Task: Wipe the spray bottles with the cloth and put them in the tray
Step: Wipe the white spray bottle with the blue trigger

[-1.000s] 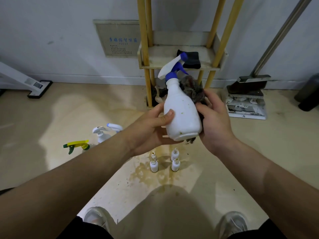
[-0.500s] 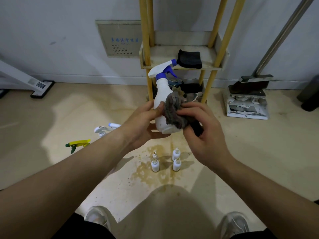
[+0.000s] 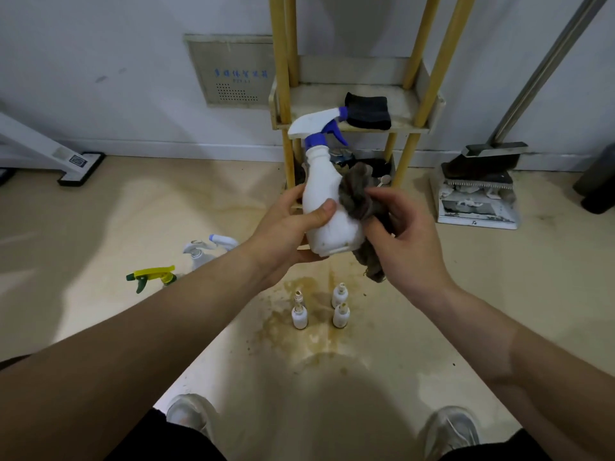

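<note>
My left hand [image 3: 286,231] grips a white spray bottle [image 3: 327,207] with a blue-and-white trigger head, held upright above the floor. My right hand [image 3: 402,241] holds a grey-brown cloth [image 3: 357,197] and presses it against the bottle's right side; a tail of cloth hangs below the hand. On the floor to the left lie a yellow-and-green trigger sprayer [image 3: 151,276] and a white spray bottle [image 3: 203,251], partly hidden by my left forearm. Several small white bottles [image 3: 319,309] stand on the stained floor below my hands. The yellow shelf tray [image 3: 412,104] stands against the wall behind.
A folded black cloth [image 3: 367,111] lies on the shelf tray. A dustpan and brush [image 3: 477,191] sit at the right by the wall, and a dark bin [image 3: 599,184] at the far right. A white stand base [image 3: 80,164] is at the left. My shoes [image 3: 189,410] show at the bottom.
The cloth moved from the bottle's lower front to its right side near the shoulder. The bottle shifted slightly right and its spotted base is exposed.
</note>
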The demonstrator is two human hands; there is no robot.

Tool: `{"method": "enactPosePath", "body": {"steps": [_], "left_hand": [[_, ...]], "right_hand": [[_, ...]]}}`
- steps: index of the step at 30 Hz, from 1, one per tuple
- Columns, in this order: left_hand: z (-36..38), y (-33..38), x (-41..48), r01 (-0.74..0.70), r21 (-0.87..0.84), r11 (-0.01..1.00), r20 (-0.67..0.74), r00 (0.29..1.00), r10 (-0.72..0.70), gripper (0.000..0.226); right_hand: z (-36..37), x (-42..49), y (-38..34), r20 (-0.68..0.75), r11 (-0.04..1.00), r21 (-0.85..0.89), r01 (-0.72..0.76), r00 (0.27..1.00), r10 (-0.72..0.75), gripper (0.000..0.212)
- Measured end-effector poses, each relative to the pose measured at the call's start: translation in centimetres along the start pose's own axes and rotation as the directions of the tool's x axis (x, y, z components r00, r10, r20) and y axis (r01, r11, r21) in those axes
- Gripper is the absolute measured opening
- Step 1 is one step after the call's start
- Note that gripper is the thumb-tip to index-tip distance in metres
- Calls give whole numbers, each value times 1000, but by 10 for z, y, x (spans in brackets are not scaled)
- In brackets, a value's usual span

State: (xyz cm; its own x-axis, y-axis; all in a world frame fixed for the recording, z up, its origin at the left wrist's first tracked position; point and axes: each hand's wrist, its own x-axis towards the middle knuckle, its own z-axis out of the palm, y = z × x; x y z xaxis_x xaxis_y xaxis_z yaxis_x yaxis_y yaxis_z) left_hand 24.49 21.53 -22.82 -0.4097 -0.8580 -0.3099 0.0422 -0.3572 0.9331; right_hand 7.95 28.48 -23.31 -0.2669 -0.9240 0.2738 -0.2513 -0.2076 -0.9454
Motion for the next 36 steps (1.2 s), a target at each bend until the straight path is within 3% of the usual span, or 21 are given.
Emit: {"method": "enactPosePath", "body": {"steps": [5,8,12,14,17,20,22,27,32,36], "left_hand": [[-8,4,6,64,-69,996,-95,993,-71,68],[-9,6,6,86,-97,992,-112,989,-97,66],[-7,9,6,85,-95,992,-103,990,-94,48],[-6,9,5,73,-87,994,-124,989,-83,49],[-5,8,6,64,-119,991,-162,983,-83,60],[-1,9,7,58,-154,986,-196,977,-88,65],[2,9,8,52,-137,989,-216,973,-81,64],[5,11,10,10,-112,994,-222,975,-34,53],[9,4,6,10,14,1000,-239,971,-6,60],[16,-1,0,-19,48,999,-178,984,28,47]], "right_hand": [[8,-14,8,54,988,-138,72,996,-65,40],[8,-12,7,42,997,-77,-13,999,17,42],[5,-6,11,0,987,8,-158,987,158,26],[6,-5,12,-23,986,7,-168,986,168,22],[12,-11,6,-42,995,-73,-66,997,63,28],[24,-21,4,42,952,-294,88,996,-79,28],[29,-24,7,39,934,-343,99,995,-91,27],[25,-12,7,-56,943,-328,59,995,-82,26],[13,5,6,-135,982,-169,-88,989,65,21],[10,9,13,-34,981,-16,-191,981,191,32]]}}
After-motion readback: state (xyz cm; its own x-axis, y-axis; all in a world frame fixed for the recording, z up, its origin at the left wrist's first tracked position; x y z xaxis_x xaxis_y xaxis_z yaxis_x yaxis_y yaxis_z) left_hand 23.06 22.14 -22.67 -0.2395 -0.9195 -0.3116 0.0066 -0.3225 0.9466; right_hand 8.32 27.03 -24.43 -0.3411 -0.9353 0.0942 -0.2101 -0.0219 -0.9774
